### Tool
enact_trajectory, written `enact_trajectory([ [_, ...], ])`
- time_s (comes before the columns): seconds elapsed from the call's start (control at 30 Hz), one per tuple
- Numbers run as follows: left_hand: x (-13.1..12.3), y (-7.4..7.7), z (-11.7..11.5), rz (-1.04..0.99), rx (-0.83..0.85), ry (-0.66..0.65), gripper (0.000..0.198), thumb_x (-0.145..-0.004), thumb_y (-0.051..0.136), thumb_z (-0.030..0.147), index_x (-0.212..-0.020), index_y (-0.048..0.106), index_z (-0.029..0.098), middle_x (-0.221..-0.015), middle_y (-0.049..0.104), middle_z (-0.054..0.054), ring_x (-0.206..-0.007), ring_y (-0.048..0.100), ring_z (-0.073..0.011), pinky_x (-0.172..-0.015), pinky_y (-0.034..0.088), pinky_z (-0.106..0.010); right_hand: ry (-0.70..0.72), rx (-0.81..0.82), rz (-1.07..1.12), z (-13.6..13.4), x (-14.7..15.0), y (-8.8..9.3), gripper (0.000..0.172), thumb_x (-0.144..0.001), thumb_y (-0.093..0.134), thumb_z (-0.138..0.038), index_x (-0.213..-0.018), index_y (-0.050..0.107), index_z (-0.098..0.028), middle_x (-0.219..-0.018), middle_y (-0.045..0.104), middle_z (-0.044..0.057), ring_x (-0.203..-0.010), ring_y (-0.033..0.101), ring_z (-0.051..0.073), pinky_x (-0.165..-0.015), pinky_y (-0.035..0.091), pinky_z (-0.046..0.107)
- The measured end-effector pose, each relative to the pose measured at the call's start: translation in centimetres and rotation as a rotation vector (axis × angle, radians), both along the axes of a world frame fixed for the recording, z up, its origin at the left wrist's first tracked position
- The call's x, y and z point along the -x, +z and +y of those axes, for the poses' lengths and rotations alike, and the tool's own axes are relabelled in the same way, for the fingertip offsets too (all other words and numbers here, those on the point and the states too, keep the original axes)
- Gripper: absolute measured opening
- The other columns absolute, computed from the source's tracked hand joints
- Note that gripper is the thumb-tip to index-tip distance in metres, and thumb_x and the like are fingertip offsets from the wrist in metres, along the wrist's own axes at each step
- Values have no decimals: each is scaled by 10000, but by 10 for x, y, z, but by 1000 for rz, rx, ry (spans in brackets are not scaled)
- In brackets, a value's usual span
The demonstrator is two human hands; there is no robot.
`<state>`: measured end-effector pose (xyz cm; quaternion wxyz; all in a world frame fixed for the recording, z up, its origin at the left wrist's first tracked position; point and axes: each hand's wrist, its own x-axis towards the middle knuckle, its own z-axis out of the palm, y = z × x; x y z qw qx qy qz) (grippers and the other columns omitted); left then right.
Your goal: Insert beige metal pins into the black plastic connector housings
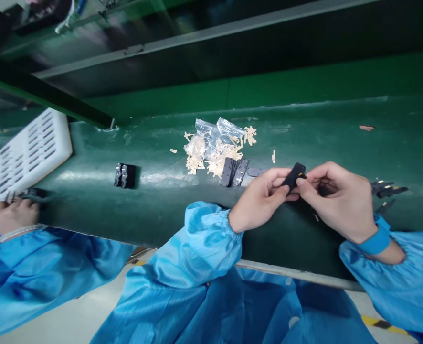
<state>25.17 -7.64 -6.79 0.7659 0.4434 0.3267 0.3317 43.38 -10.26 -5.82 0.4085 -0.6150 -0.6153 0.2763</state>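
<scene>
The person's left hand [259,198] and right hand [336,200] are both partly closed, pinching a small black plastic part [293,177] between their fingers right of the frame's centre, over the green surface [304,134]. Just left of them, black parts [233,172] are lying beside a clear plastic bag [215,138] and scattered beige strips [195,160]. At lower left, a co-worker's hand [11,215] is working near a white slotted tray [28,153].

Garment: blue smock [233,310], glossy fabric, full sleeves. Lt. sleeve [207,239] & rt. sleeve [376,272] each end in gathered elastic cuff. Ref. rt. hand [336,200]: blue wrist band [376,241] directly behind it; bare strip of wrist betw. band & cuff.
</scene>
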Motion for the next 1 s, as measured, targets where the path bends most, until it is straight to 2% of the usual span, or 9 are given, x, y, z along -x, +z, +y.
enact_trajectory([
  [0.2, -1, -1, -1, 5, -25, 4, 325, -985, 659, 270, -1286, 612, 157, -1242, 754, -126, -1145, 748, -242, -1018, 609, -381, -4, 3, 13, 0, 1, 0, 132, -882, 744, -249, -793, 649, -228, -659, 675, -28, -510, 610, 118, -484, 470, 244],
  [0.43, -1, 4, -1, 55, 3, 5, 335, -981, 674, 311, -1276, 624, 162, -1215, 758, -117, -1117, 756, -236, -1001, 623, -377, -10, -1, 3, 1, 1, 0, 132, -880, 749, -258, -795, 653, -226, -662, 688, -18, -516, 622, 130, -480, 479, 248],
  [0.67, -2, 6, -4, 85, -52, 22, 290, -982, 674, 304, -1226, 621, 158, -1189, 764, -114, -1092, 758, -217, -1001, 611, -360, -1, 48, 53, 2, 2, 2, 136, -875, 740, -253, -792, 637, -227, -645, 683, -19, -502, 615, 129, -458, 469, 240],
  [0.77, -4, 3, -6, 118, -32, 68, 284, -958, 715, 327, -1153, 606, 153, -1100, 783, -103, -975, 777, -192, -939, 621, -340, 27, 23, 16, 2, 3, 3, 142, -892, 722, -248, -789, 626, -231, -627, 648, -26, -504, 592, 125, -469, 461, 244],
  [0.9, -7, 3, -5, 124, 47, 111, 375, -920, 751, 454, -1037, 556, 155, -959, 794, -83, -856, 785, -174, -807, 634, -294, -25, -159, -223, 2, 3, 4, 92, -905, 724, -280, -875, 655, -227, -687, 617, -12, -557, 572, 134, -536, 477, 272],
  [1.0, -6, 8, -2, 132, 104, 122, 396, -930, 725, 496, -984, 511, 167, -923, 803, -88, -780, 780, -161, -714, 619, -259, -88, -182, -197, 1, 1, 4, 103, -932, 711, -322, -961, 676, -229, -741, 665, 6, -610, 623, 153, -573, 507, 282],
])
